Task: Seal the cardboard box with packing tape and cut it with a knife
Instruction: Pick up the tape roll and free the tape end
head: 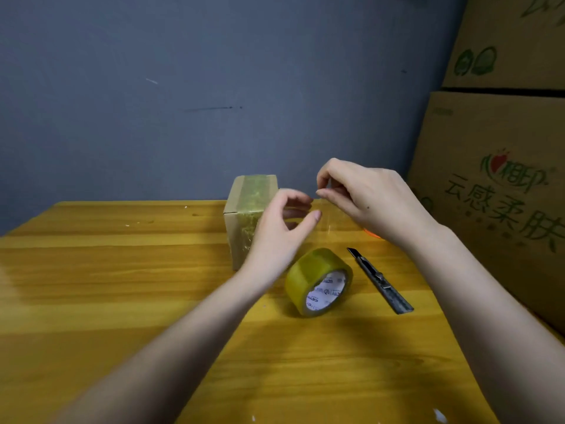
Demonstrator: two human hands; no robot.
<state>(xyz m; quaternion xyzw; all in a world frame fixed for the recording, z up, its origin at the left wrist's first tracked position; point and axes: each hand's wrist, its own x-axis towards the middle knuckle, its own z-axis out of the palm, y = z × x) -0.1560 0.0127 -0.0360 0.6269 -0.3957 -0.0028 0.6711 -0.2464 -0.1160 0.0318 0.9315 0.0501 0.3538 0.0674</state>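
Since both hands hang in the air just right of the cardboard box (249, 218), the next move turns on what lies between them & the box. Left hand (282, 228) is half open, thumb and fingers curved, nothing clearly in it; it sits in front of the box's right side, so it's the nearer one to the box. Right hand (363, 200) is up and to the right, thumb & forefinger pinched together; looks like a thin clear strip of tape could be there, w/ a faint sheen below it, but can't tell for sure.

Box stands at the back of the bench (122, 286), near the wall, w/ a yellowish tape band already running over its top and down the front face. Tape roll (319, 283) lies on its side below the hands, near the front of the box. Knife (379, 280) lies just right of the roll, long axis running from back-left to front-right, blade tip pointing away from the person; it's nearer the right arm, so prob. the right hand's job to reach down for it.
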